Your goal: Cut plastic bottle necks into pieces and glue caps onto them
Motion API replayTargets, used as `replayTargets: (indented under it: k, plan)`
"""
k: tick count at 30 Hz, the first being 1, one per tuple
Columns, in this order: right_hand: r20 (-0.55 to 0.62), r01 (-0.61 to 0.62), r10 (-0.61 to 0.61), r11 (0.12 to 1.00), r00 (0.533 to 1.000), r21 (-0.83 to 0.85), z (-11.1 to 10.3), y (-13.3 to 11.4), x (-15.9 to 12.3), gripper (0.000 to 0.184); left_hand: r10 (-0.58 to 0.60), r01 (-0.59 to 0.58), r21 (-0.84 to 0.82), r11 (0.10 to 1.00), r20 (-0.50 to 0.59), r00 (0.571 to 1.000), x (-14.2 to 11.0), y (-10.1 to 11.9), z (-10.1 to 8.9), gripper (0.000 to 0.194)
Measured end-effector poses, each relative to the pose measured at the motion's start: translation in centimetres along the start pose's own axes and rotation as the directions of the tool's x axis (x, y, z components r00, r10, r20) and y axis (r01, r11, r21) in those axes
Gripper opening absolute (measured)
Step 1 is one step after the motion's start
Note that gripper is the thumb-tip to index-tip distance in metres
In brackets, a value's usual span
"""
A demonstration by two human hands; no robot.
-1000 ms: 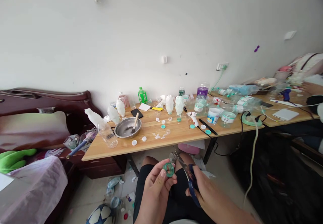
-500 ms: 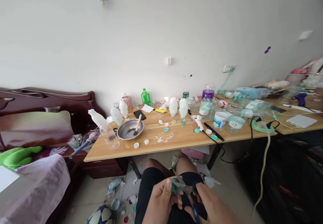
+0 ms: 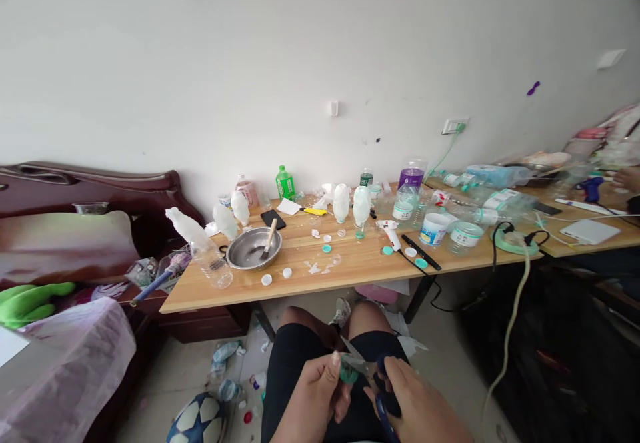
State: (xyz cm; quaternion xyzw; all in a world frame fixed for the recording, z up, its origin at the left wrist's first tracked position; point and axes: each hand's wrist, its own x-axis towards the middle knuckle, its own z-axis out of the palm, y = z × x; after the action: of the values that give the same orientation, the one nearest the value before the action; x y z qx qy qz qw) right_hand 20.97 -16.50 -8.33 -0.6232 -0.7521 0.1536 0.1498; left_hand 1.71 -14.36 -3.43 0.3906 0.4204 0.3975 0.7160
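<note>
Over my lap, my left hand point(image 3: 316, 390) pinches a small green plastic piece point(image 3: 349, 374) that looks like a bottle cap or cut bottle neck; fingers partly cover it. My right hand point(image 3: 417, 400) grips scissors with dark blue handles point(image 3: 384, 408). Their blades are parted and reach the green piece, one lying across its top. On the table point(image 3: 295, 293) ahead stand several white-coated bottle shapes point(image 3: 341, 203). A steel bowl point(image 3: 235, 256) with a brush point(image 3: 270, 238) in it is at the left.
Loose caps point(image 3: 287, 273), a glue gun point(image 3: 389, 233), a black stick-like tool point(image 3: 421, 252) and a yellow cutter point(image 3: 314, 211) lie on the table. Cut bottles point(image 3: 465, 235) and a power strip point(image 3: 515, 243) are at right. A ball point(image 3: 197, 420) and scraps are on the floor.
The camera view has tilted slightly down and shifted. My hands stay together over my lap, and the scissor blades have swung a little against the green piece, still parted.
</note>
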Motion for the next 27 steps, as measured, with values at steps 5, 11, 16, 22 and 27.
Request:
replayTargets:
  k: [5,11,16,22,27]
  plan:
    - [0.009,-0.019,0.019,1.0,1.0,-0.016,-0.4,0.2,-0.1,0.016,-0.09,0.096,-0.138,0.986,0.046,0.995,-0.3,0.3,0.5,0.058]
    - [0.037,-0.013,0.013,1.0,0.999,-0.02,-2.8,0.0,0.6,0.016,-0.084,0.101,-0.27,0.958,0.072,0.994,0.2,0.8,0.0,0.044]
    - [0.235,-0.095,0.049,0.977,0.971,0.19,-4.8,-1.3,0.6,0.009,0.061,-0.095,-0.308,0.947,-0.117,0.991,0.3,1.9,0.0,0.041]
    - [0.154,-0.033,0.003,0.981,0.988,0.193,-4.1,-2.5,-0.4,0.037,0.18,-0.203,-0.104,0.974,-0.199,0.963,0.3,1.4,0.1,0.039]
    - [0.164,-0.086,0.058,0.983,0.985,0.165,-3.6,-3.2,-0.4,0.022,0.146,-0.15,-0.008,0.989,-0.186,0.972,0.2,1.0,0.0,0.04]
